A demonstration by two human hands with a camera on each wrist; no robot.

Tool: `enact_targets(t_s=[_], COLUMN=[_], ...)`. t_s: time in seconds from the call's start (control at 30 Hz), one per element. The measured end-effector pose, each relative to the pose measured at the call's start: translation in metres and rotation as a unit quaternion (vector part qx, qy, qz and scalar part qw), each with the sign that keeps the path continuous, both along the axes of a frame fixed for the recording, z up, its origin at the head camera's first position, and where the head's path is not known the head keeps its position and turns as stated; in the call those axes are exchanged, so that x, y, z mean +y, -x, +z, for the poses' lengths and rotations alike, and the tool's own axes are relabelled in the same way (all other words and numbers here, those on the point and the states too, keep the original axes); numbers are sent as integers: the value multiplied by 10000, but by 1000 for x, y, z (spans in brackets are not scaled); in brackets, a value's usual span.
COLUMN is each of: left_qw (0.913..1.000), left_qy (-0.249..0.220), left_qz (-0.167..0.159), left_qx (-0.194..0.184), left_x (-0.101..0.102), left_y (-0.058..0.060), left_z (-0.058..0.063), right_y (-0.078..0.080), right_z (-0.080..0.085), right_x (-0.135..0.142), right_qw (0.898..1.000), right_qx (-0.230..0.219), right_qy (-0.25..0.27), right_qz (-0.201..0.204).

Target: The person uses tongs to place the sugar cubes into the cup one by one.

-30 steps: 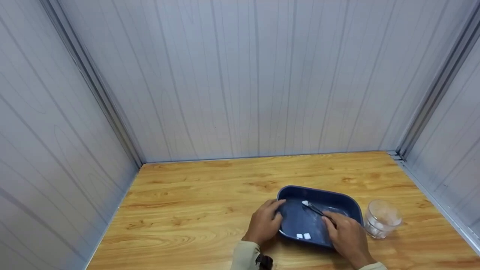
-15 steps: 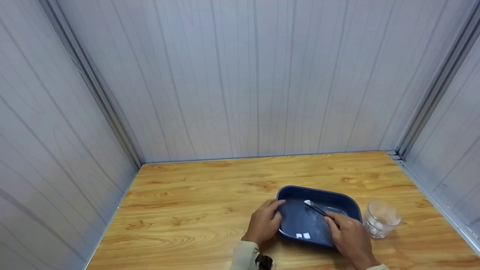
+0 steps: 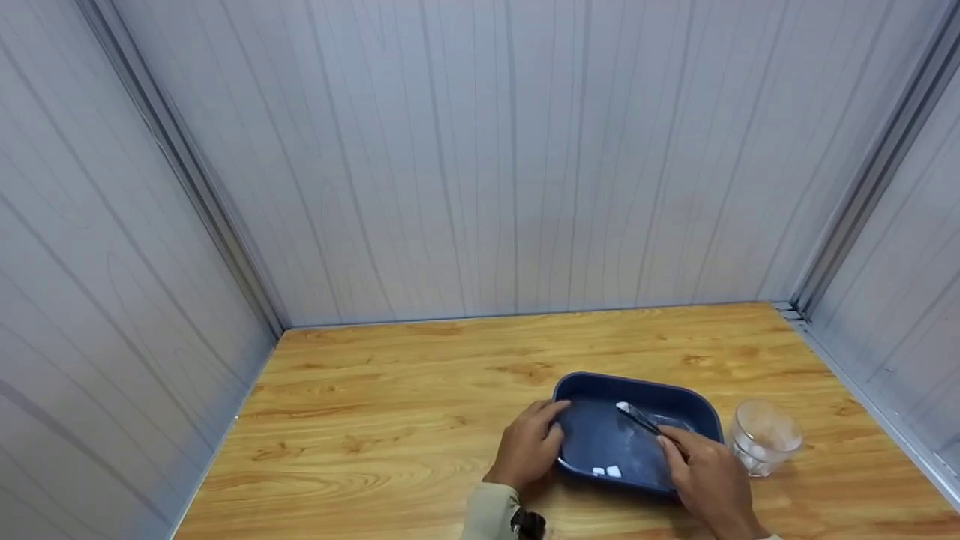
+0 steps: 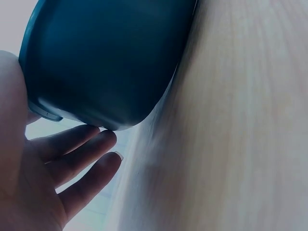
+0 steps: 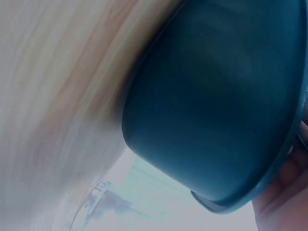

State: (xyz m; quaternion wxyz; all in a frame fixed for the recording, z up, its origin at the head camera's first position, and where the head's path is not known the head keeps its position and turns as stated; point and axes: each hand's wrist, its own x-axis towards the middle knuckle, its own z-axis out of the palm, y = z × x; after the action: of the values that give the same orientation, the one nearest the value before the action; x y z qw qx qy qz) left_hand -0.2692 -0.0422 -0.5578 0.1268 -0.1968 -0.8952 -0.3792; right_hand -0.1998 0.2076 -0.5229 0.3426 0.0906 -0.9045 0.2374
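A dark blue tray [image 3: 606,442] with raised walls stands on the wooden table. My left hand [image 3: 527,444] grips its left rim; in the left wrist view several fingertips [image 4: 108,137] lie by the tray's outer wall. My right hand [image 3: 709,472] holds dark tweezers [image 3: 640,418] over the tray's inside, their tips pointing up and left. At these tips is a small white piece [image 3: 623,406]; whether it touches the tray floor I cannot tell. Two white cubes [image 3: 613,471] lie by the tray's near wall. The tweezers are mostly hidden in the right wrist view.
Right of the tray, close to my right hand, stands a clear glass [image 3: 765,436] with white pieces inside. The wooden table [image 3: 375,420] reaches left and back to pale panel walls [image 3: 480,187] on three sides.
My right hand has shifted slightly to the right, and the tweezers with the white piece at their tips moved along. The left hand and the tray have hardly moved.
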Motion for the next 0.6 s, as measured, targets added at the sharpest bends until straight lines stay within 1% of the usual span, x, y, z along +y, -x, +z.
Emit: enact_targets(t_s=[0.17,0.4,0.6], left_qw=[10000,10000,9999], left_qy=[-8,34,18], left_qz=[-61,-64,-51], left_qx=[7,69,90], left_x=[0,0,0], left_y=[0,0,0], left_z=[0,-2,0], right_y=[-2,-6,-8], right_z=[2,9,12], right_x=[3,7,11], right_qw=[9999,9996,9990], right_qx=[91,13,10], right_qy=[92,189,284], right_qz=[-29,-206,-335])
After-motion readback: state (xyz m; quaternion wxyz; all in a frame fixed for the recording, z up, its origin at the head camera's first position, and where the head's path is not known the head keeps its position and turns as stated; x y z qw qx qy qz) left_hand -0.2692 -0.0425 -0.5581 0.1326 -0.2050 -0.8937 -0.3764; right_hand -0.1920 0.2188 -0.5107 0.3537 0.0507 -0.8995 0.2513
